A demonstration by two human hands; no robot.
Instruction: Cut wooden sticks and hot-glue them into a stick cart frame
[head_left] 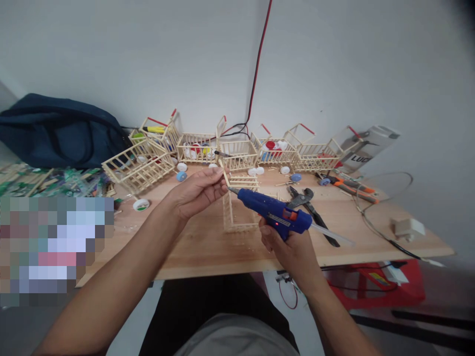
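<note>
My left hand (202, 190) pinches a thin wooden stick (224, 172) between thumb and fingers, above the table. Wrapped around the grip of a blue hot glue gun (274, 210) is my right hand (289, 247); the gun's small red light is lit. Its metal nozzle points left and meets or nearly touches the lower end of the stick; I cannot tell which. A clear glue stick (334, 234) juts from the back of the gun. Below and behind the nozzle lies a small frame of wooden sticks (228, 212), partly hidden by the gun and my hands.
Several stick-built baskets (144, 165) with red-topped handles line the wall, some holding bottle caps. Black pliers (315, 212) and orange-handled pliers (352, 188) lie right, near a white plug adapter (408, 228) with its cable. A dark blue bag (63, 131) and plastic wrappers fill the left.
</note>
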